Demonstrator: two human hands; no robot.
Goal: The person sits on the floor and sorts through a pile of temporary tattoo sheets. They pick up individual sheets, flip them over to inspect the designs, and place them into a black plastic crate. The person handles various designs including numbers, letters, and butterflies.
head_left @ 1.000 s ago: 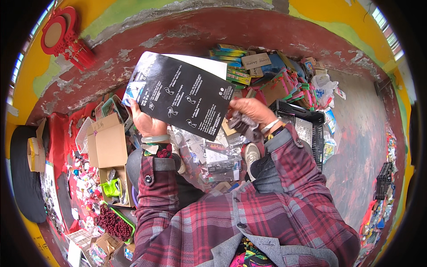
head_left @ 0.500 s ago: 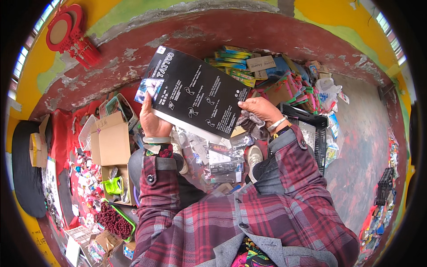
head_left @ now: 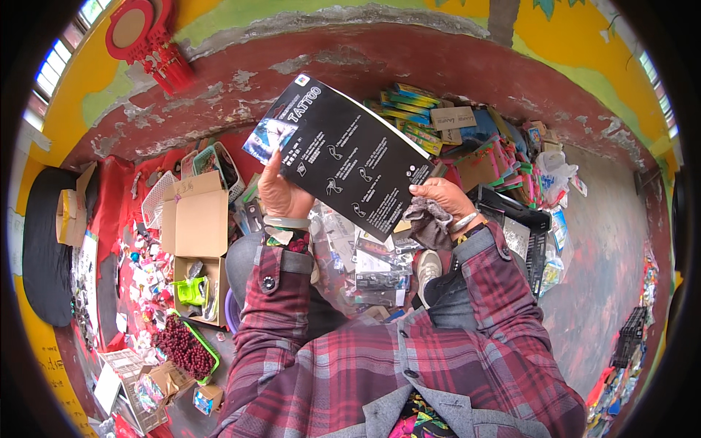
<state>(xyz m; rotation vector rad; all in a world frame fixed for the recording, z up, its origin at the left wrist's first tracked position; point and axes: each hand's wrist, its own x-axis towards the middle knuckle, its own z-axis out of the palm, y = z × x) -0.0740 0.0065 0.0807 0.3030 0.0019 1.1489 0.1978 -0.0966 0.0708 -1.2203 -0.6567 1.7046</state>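
Between my two hands is a black printed card (head_left: pixel 350 160) with white line drawings and a small blue picture at its left end. It tilts down to the right, and a white layer shows along its upper edge. My left hand (head_left: pixel 285 193) grips the left end, thumb on the front and fingers mostly hidden behind. At the lower right corner, my right hand (head_left: pixel 445 198) pinches the card between thumb and fingers. A crumpled grey-brown cloth (head_left: pixel 428 223) hangs from that same hand. Below the card, clear plastic packets and printed cards (head_left: pixel 376 266) lie between my shoes.
Yellow-blue boxes (head_left: pixel 409 106) and pink-green packages (head_left: pixel 496 164) are piled by the wall. A black crate (head_left: pixel 537 248) stands right of my knee. Left are an open cardboard box (head_left: pixel 197 226), a white basket (head_left: pixel 157 201) and a green-rimmed tray of dark red beads (head_left: pixel 186 350).
My view has shifted, so the surroundings sit further right. Both hands still hold the card. The white layer below its lower edge no longer shows there; a white strip now shows along the upper edge.
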